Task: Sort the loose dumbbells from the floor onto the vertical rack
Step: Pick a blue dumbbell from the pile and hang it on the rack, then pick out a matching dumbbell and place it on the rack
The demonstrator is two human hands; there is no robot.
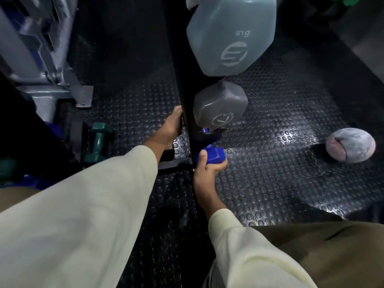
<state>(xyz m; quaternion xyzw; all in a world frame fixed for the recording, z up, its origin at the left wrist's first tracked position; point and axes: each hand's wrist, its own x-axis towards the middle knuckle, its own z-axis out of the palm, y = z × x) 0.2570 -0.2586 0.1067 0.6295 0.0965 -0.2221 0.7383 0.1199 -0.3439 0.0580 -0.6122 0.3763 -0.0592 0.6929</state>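
**Kid:** How much of the tidy-up is done?

**Helper:** Some of it. Two weights already sit on the tall black rack [178, 59]. The big pale grey dumbbell [230, 34] is up high, and the darker grey dumbbell [220, 104] sits just under it.

**Kid:** And the blue one?

**Helper:** The blue dumbbell [212, 155] is down low, right beside the bottom of the rack, near the floor [270, 163]. The right hand [204, 175] grips its near end, with the thumb on top and the fingers curled under it. The far end is up against a low black holder. I think it is going in there, but I cannot tell if it is sitting in yet.

**Kid:** What is the other hand doing?

**Helper:** The left hand [172, 126] holds the rack post. Its fingers wrap round the edge, maybe to keep the rack from wobbling.

**Kid:** What is left?

**Helper:** A green dumbbell [98, 141] lies on the floor to the left, well apart from the rack. There is more green and blue in the dark corner past it, but it is too dim to say what. So I think there is still picking up to do.

**Kid:** And that round thing?

**Helper:** A dusty pale ball [350, 145] on the right. It is not a dumbbell.
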